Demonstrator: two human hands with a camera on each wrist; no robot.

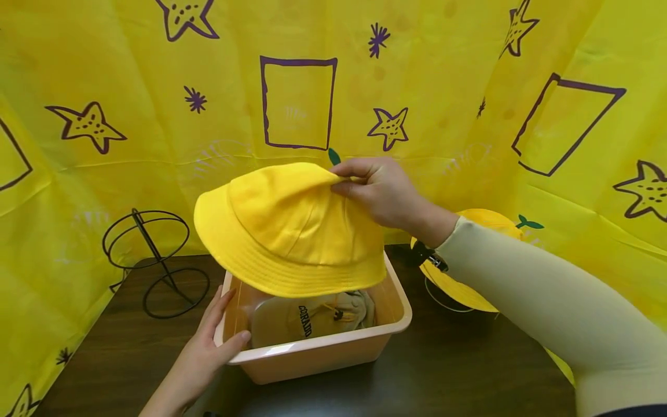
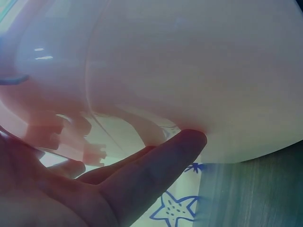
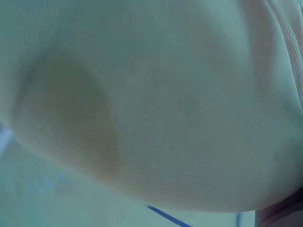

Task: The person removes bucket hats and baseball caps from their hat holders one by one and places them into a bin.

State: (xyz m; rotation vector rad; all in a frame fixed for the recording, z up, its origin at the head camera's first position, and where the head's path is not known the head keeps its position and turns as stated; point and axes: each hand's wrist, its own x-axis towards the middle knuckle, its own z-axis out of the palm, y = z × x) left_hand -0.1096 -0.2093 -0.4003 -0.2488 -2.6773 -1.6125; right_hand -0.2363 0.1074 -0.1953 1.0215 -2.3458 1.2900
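- Right hand [image 1: 383, 188]: thumb and fingers pinch a yellow bucket hat [image 1: 297, 231] at the crown, beside a small green leaf [image 1: 334, 156].
- Hat: held above a peach-coloured bin [image 1: 318, 362], brim downward and tilted, hiding much of the bin's far side. Whether the brim touches the rim, cannot tell.
- Left hand [image 1: 211, 347]: grips the bin at its near left corner, thumb over the rim; left wrist view shows a digit against the translucent wall.
- Inside bin: khaki cap [image 1: 281, 324], dark lettering across it, partly under the hat's brim.
- Bin stands on a dark wood desk [image 1: 443, 370].
- Right of bin: second yellow hat [image 1: 458, 288] with a green sprout, partly behind the pale sleeve [image 1: 537, 295]; thin wire curve below its brim.
- Left of bin: black wire stand [image 1: 162, 262], two rings on a slanting post.
- Behind: yellow cloth [image 1: 229, 110], purple stars and frames.
- Right wrist view: mostly blurred fabric.
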